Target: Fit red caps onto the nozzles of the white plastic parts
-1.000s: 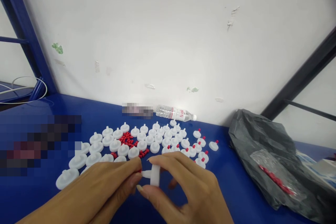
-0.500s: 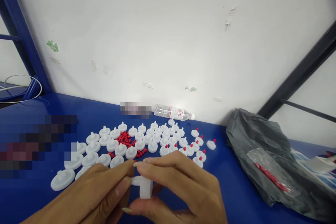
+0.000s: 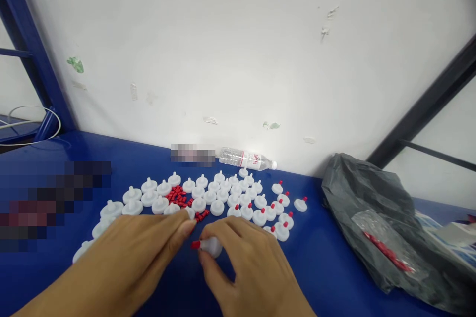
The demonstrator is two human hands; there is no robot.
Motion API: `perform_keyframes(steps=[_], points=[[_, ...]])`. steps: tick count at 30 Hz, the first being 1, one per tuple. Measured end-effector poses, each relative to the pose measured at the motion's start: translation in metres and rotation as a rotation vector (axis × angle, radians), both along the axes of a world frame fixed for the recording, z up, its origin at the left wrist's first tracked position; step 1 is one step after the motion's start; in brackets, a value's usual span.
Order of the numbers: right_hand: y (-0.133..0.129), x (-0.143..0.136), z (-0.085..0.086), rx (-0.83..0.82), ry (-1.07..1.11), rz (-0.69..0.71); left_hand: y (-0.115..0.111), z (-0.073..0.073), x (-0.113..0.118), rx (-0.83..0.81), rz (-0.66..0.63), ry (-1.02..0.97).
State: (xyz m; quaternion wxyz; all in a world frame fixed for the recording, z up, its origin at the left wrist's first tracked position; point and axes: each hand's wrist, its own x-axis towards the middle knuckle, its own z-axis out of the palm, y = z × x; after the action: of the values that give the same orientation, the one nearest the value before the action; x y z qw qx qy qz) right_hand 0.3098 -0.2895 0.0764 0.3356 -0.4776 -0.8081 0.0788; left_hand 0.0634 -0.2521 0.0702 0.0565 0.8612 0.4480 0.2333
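Blue bench (image 3: 334, 277) abuts white wall (image 3: 238, 59) at twelve o'clock; grey bag (image 3: 375, 208) at three. Right hand (image 3: 245, 267) pinches a red-tipped white cap (image 3: 210, 246); left hand (image 3: 134, 257) flat, empty.

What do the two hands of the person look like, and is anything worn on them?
Both the left hand and the right hand are bare: no gloves, rings, watch or bracelet show. No sleeve reaches the visible forearms. The fingers are slender. The fingernails are fairly long and rounded at the tip, seen best on the right thumb; no coloured polish can be made out.
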Motion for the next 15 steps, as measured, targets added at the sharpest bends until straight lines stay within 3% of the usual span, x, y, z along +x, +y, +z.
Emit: perform_keyframes(steps=[5, 12, 15], points=[[0.002, -0.016, -0.015, -0.048, -0.070, -0.054, 0.024, 0.015, -0.009, -0.001, 0.278, 0.254], [0.003, -0.016, -0.013, -0.094, -0.087, -0.015, 0.022, 0.012, -0.004, -0.121, 0.218, 0.237], [0.005, -0.009, -0.014, -0.082, -0.110, -0.071, 0.023, 0.015, -0.001, -0.174, 0.231, 0.319]])
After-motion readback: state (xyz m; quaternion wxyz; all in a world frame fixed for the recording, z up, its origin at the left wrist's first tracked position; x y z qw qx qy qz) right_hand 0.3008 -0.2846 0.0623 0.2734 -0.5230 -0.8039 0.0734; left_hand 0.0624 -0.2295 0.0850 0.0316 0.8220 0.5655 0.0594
